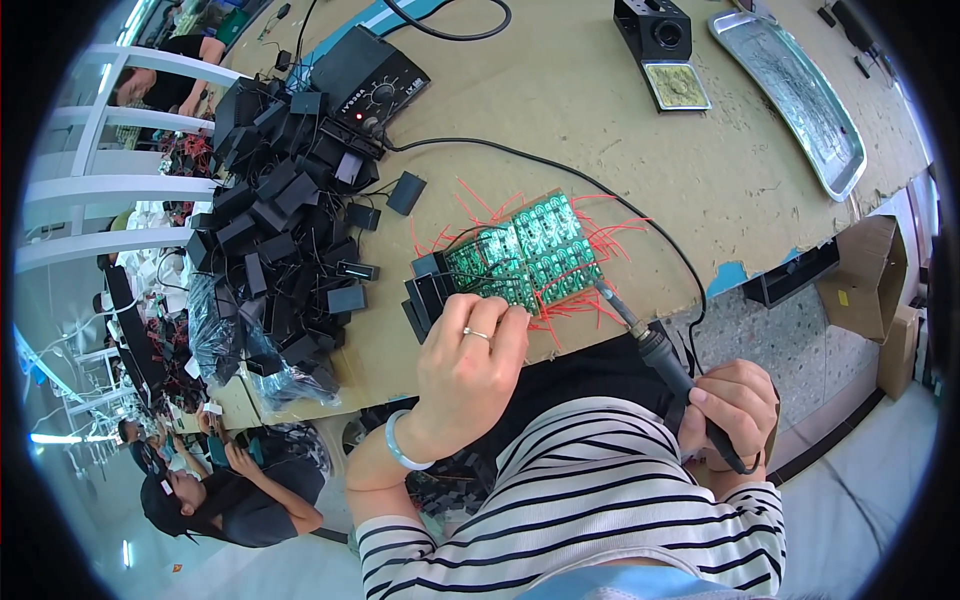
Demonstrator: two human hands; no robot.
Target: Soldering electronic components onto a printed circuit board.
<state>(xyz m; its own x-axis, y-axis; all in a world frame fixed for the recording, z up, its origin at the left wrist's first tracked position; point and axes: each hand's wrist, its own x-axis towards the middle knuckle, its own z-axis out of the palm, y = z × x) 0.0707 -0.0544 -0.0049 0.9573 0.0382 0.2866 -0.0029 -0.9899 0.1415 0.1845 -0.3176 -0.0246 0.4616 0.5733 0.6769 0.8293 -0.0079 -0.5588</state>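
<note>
Right grip around soldering iron

Bench: tan top, near edge chipped;
Left: heaped black boxes; clear plastic at the near edge;
Far left: black control unit with a dial;
Middle: green circuit boards, red wires fringing them; black cable;
Far right: black stand; metal tray.

Soldering iron and circuit boards mark a workshop.
</note>
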